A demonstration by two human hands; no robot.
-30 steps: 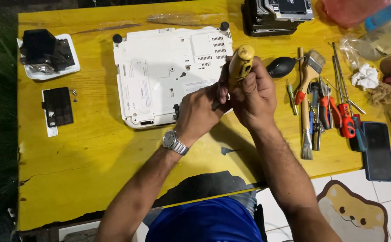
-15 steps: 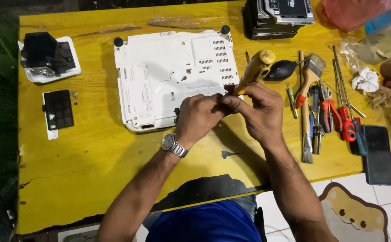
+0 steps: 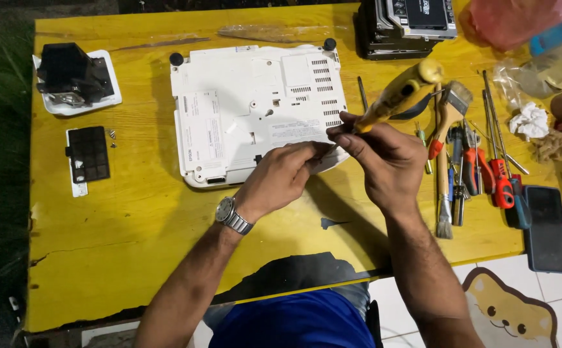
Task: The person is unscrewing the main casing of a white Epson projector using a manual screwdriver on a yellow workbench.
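Head view: yellow wooden worktop (image 3: 133, 245) carries the white plastic projector housing (image 3: 255, 109), underside up, centre. Rigid but brittle shell; hold by the edges, not the vents. Right hand (image 3: 384, 161) grip closed on yellow-handled screwdriver (image 3: 400, 93), tip at the front edge. Left hand (image 3: 281, 177) fingers pinched at the tip.

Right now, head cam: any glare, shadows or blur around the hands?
Head view: sharp overall, no motion blur on the left hand or right hand; hard shadows fall from both arms onto the yellow table; the white projector casing is bright but its vents stay readable; the left edge falls dark.
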